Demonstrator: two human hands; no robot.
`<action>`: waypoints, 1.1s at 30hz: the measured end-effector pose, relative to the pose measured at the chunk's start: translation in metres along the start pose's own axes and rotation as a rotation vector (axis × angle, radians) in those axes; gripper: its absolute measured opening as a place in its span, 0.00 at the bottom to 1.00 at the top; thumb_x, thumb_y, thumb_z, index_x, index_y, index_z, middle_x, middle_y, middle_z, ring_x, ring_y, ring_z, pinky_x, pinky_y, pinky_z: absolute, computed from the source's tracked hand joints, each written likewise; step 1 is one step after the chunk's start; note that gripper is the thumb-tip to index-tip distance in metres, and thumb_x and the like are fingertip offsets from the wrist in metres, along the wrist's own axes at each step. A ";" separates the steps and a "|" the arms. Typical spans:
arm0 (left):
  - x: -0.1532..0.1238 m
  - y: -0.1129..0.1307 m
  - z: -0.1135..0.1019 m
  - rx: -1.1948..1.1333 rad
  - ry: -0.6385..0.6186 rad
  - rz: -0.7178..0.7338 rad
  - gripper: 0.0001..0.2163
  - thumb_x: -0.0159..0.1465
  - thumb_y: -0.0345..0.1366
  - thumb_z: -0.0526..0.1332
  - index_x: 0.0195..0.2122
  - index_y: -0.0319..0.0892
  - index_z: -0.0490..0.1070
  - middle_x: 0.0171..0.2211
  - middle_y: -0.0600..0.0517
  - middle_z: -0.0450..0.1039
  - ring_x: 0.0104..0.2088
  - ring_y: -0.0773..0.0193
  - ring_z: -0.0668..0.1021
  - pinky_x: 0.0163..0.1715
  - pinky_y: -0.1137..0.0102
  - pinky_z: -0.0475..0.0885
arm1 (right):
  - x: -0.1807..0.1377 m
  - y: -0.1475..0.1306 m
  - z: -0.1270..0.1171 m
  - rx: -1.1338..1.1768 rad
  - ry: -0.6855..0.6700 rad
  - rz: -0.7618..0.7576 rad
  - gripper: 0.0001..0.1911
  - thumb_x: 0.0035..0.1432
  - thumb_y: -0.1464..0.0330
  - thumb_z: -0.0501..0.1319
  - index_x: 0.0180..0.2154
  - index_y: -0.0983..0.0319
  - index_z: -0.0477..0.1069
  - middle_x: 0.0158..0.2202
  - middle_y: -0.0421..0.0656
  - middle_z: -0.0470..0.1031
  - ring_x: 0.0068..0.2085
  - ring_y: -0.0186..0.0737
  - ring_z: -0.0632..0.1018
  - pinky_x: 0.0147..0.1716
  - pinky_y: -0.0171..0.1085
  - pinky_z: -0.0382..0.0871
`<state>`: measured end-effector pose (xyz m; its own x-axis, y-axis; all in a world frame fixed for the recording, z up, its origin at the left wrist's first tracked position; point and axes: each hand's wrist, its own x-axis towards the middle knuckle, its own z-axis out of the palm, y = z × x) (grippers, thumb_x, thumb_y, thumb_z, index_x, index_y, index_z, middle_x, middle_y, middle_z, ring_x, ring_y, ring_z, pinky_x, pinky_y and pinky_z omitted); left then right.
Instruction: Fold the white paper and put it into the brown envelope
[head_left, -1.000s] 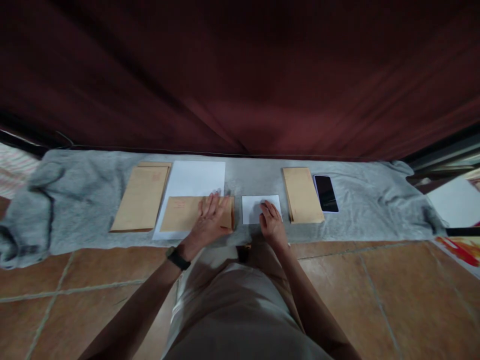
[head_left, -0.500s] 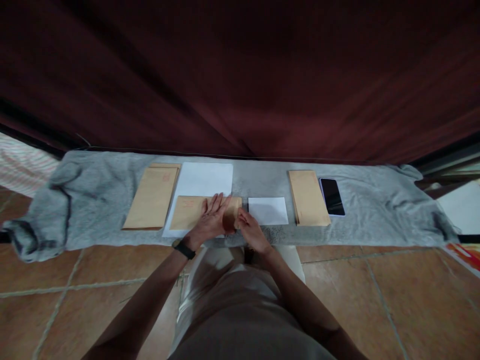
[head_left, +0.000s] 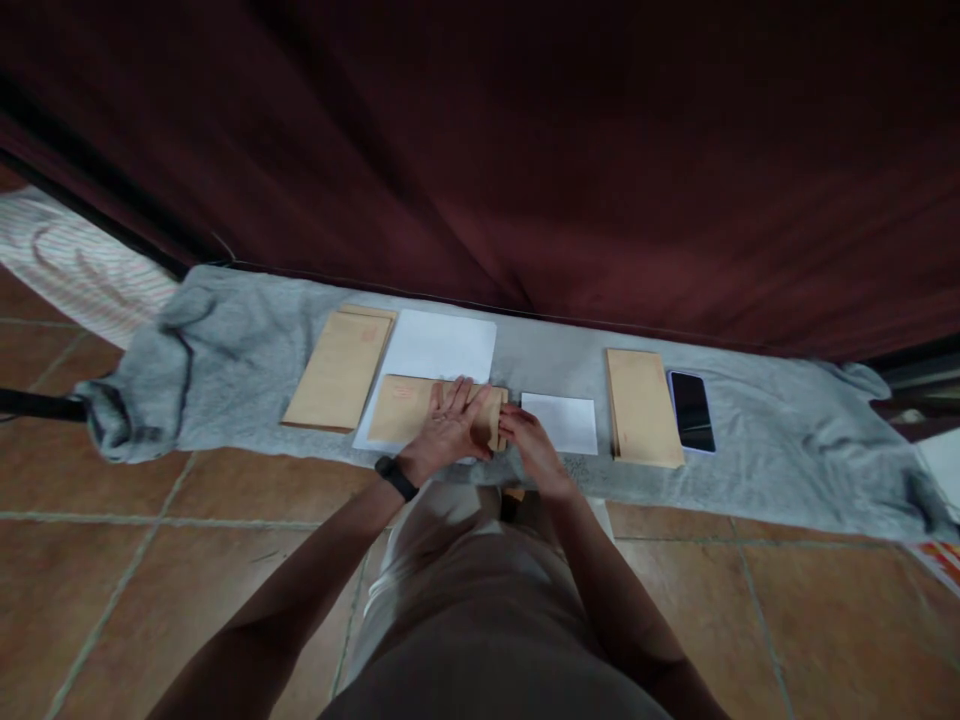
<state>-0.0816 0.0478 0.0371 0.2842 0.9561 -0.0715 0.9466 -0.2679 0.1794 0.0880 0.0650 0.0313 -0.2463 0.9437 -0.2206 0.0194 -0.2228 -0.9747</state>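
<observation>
A brown paper envelope [head_left: 394,410] with small red print lies lengthwise across the lower part of a white sheet [head_left: 442,342]. My left hand [head_left: 447,432], a dark watch at its wrist, rests on the envelope's right half with fingers spread and stretched out. At the envelope's right end, my right hand [head_left: 529,438] has its fingers bent together on the edge, gripping the flap there. Its thumb is mostly hidden. Close by on the right lies a small stack of white paper [head_left: 562,422].
More brown envelopes are stacked at the left [head_left: 339,368] and at the right [head_left: 645,408]. A phone [head_left: 692,411] with a dark screen lies beside the right stack. Grey cloth [head_left: 787,450] covers the narrow table, and a dark red curtain [head_left: 570,200] hangs behind it.
The whole view has tilted and shifted a little. My left hand has turned flatter over the envelope, and my right hand's fingers have moved further onto its right end.
</observation>
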 end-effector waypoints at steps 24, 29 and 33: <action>-0.008 0.017 -0.037 0.077 0.059 0.191 0.51 0.53 0.46 0.73 0.73 0.51 0.45 0.73 0.40 0.49 0.72 0.38 0.51 0.68 0.37 0.36 | -0.013 0.001 -0.024 0.064 -0.106 0.081 0.14 0.61 0.58 0.59 0.42 0.58 0.76 0.37 0.46 0.82 0.38 0.47 0.82 0.38 0.43 0.78; -0.014 0.021 -0.042 0.014 0.078 0.204 0.47 0.58 0.42 0.69 0.74 0.50 0.44 0.69 0.41 0.58 0.70 0.41 0.58 0.69 0.40 0.37 | -0.020 -0.009 -0.043 0.120 -0.108 0.131 0.18 0.66 0.60 0.52 0.40 0.61 0.77 0.32 0.48 0.82 0.39 0.46 0.83 0.38 0.42 0.79; -0.015 0.025 -0.043 0.000 0.112 0.241 0.45 0.59 0.40 0.67 0.74 0.48 0.45 0.67 0.40 0.61 0.68 0.42 0.61 0.69 0.40 0.38 | -0.028 -0.013 -0.059 0.164 -0.168 0.145 0.17 0.61 0.64 0.56 0.49 0.61 0.74 0.41 0.48 0.83 0.41 0.44 0.83 0.42 0.43 0.79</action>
<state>-0.0687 0.0318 0.0851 0.4827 0.8719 0.0825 0.8537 -0.4894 0.1777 0.1518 0.0560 0.0478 -0.4097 0.8486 -0.3348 -0.0878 -0.4020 -0.9114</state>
